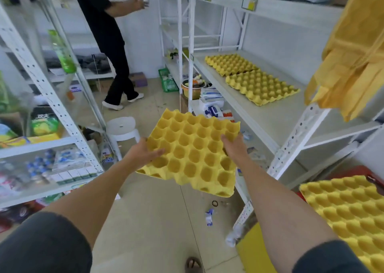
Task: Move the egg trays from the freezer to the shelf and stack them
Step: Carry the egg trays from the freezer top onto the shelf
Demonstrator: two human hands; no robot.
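Premises present as a small shop stockroom. White slotted-steel shelving (259, 114) lines both sides of the frame, with price labels (249, 3) clipped to the shelf edge at upper right and packaged goods (44, 123), boxed cartons (74, 175) and a green bottle (62, 52) at left. A green basket (167, 81) and white stool (121, 128) stand on the tiled floor (145, 220) at centre.

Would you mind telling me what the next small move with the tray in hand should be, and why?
Probably carry the held egg tray forward and right, toward the shelf. Both the left hand and the right hand already grip its edges, and it hangs over the floor. Two egg trays already lie side by side on that shelf, so the nearer one looks like the natural place to stack it.
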